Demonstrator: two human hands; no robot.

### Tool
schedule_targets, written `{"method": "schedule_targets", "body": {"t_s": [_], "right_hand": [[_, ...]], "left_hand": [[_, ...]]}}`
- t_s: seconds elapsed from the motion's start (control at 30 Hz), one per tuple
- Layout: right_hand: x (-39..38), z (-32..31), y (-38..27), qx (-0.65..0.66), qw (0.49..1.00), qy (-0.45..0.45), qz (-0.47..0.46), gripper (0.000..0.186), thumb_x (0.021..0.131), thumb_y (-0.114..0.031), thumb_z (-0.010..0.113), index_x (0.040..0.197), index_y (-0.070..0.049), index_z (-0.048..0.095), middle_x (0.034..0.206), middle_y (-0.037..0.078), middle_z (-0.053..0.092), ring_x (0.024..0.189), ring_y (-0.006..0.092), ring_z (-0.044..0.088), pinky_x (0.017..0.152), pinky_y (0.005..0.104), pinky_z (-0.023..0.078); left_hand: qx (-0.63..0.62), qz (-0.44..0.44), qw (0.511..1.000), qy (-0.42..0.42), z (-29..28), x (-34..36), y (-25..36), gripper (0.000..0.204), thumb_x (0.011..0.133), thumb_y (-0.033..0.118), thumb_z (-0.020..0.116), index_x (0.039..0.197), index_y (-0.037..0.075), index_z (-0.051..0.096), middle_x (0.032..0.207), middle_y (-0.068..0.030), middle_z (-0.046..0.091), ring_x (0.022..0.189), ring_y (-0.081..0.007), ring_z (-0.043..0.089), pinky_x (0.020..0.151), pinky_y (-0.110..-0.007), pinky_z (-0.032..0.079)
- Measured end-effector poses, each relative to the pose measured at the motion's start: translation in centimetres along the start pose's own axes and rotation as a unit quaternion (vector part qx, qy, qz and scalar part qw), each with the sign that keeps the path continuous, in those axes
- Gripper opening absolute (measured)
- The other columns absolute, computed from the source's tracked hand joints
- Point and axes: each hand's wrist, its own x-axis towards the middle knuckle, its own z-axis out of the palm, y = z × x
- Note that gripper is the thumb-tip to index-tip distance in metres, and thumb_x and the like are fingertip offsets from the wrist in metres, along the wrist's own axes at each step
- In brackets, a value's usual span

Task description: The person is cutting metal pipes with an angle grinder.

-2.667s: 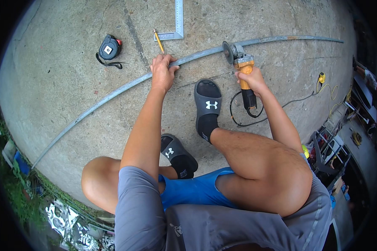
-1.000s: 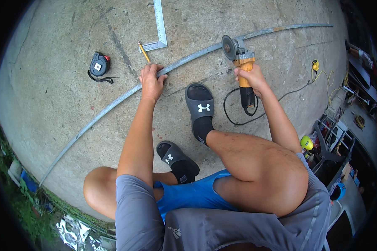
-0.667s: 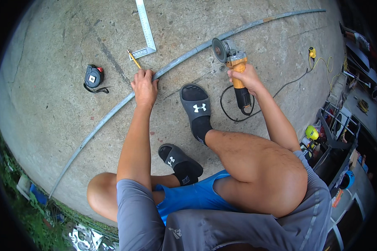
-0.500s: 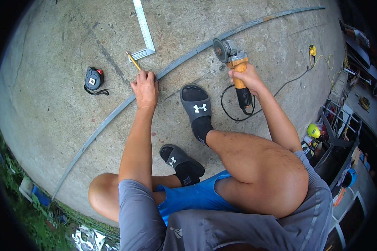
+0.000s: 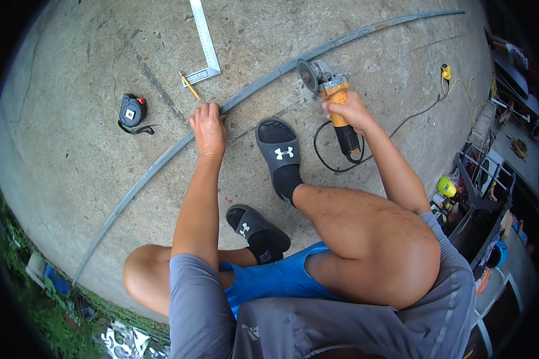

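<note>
Below, long grey metal rod (image 5: 263, 84), seemingly thin.

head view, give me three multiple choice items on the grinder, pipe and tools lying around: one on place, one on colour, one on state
1. Where does the tape measure lie?
A. on the concrete left of the left hand
B. under the black slide sandal
C. beside the yellow plug

2. What colour is the angle grinder body near its disc?
A. green
B. orange-yellow
C. white

3. What is the left hand doing?
A. holding the pencil
B. lifted clear of everything
C. pressing on the long metal pipe

Answers:
1 A, the black tape measure sits on the bare concrete floor, apart from the hand.
2 B, the housing gripped by the right hand is orange-yellow, with a black rear and cord.
3 C, the fingers rest on the long metal pipe; the pencil lies untouched by the steel square.
</note>
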Motion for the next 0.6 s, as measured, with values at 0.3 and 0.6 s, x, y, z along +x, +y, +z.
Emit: {"method": "schedule_targets", "body": {"t_s": [0.3, 0.6], "right_hand": [[-0.2, 0.9, 0.0, 0.000, 1.000, -0.002, 0.001, 0.027, 0.079, -0.011, 0.077, 0.098, 0.002, 0.063, 0.080, 0.006, 0.066, 0.066, 0.0135, 0.064, 0.059, 0.0284, 0.051], [0.3, 0.3, 0.0, 0.001, 1.000, -0.009, -0.003, 0.028, 0.079, -0.013, 0.078, 0.097, 0.001, 0.063, 0.081, 0.006, 0.066, 0.066, 0.0134, 0.064, 0.060, 0.0283, 0.052]], "left_hand": [[-0.007, -0.013, 1.000, 0.016, -0.2, 0.1, 0.3, 0.021, 0.074, 0.007, 0.073, 0.091, 0.010, 0.060, 0.092, -0.0080, 0.059, 0.094, -0.0285, 0.056, 0.086, -0.042, 0.040], [-0.008, 0.007, 0.999, 0.036, 0.2, -1.1, 0.5, 0.021, 0.074, 0.007, 0.074, 0.091, 0.008, 0.061, 0.092, -0.0081, 0.057, 0.094, -0.0281, 0.057, 0.084, -0.041, 0.041]]}}
